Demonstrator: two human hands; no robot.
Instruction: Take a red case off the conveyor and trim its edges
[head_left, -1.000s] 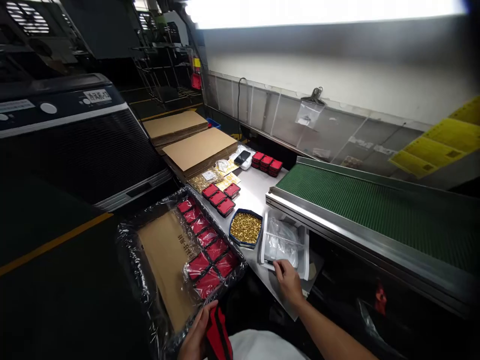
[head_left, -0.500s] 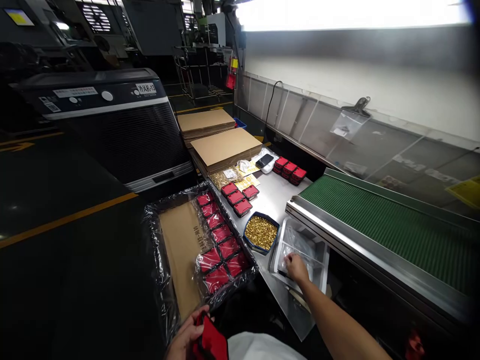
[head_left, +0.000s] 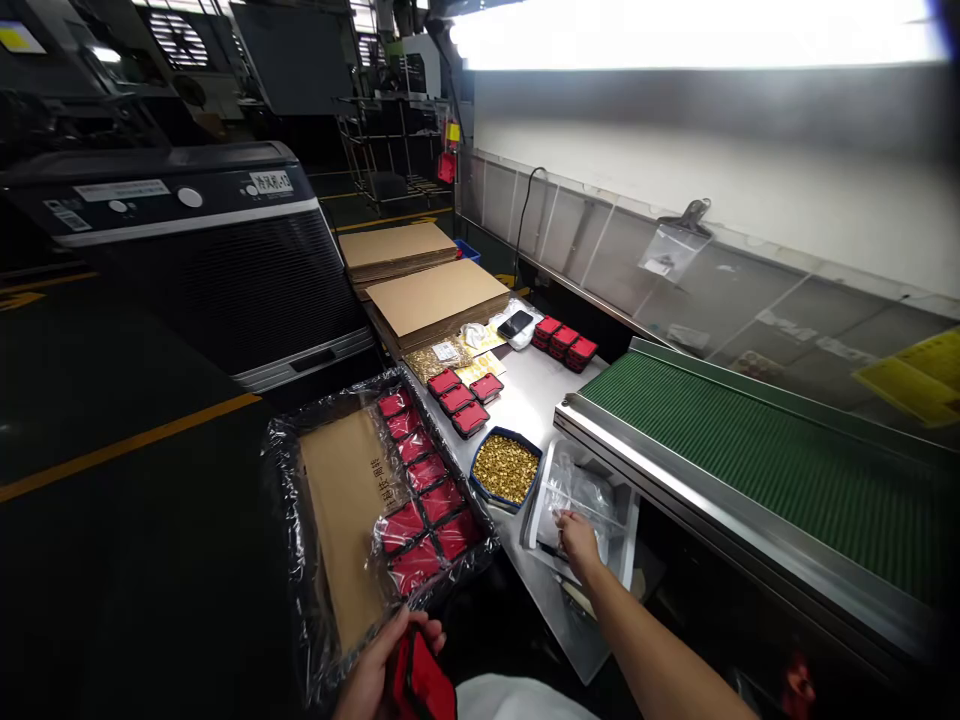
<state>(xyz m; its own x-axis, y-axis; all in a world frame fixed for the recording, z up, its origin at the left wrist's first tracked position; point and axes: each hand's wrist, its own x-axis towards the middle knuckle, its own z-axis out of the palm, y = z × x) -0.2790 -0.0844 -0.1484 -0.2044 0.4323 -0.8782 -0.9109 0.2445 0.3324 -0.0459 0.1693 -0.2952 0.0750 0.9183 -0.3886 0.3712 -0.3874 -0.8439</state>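
My left hand [head_left: 375, 672] is low at the bottom edge, its grip closed around a red case [head_left: 420, 680], a flat, matte piece with a dark seam, held close to my body. My right hand [head_left: 576, 533] reaches forward into a shallow white tray [head_left: 626, 530] on the steel bench [head_left: 529, 395]; its fingers rest on crinkled clear plastic bags [head_left: 581, 490] heaped inside, but I cannot tell whether that grip has closed on one.

Just left of the tray sits a blue-rimmed dish [head_left: 506, 468] heaped with small, shiny brass-coloured pieces. Beyond it on the smooth metal lie three more red cases [head_left: 465, 393] in a row.

To my left is a carton [head_left: 352, 520] lined with glossy, wrinkled film, flat brown cardboard on its floor and a column of wrapped red cases [head_left: 420, 490] down its right side.

A ribbed green conveyor belt [head_left: 757, 460] with a bright metal edge runs off to the right. Flat cardboard sheets [head_left: 435, 295] are stacked at the far end of the bench.
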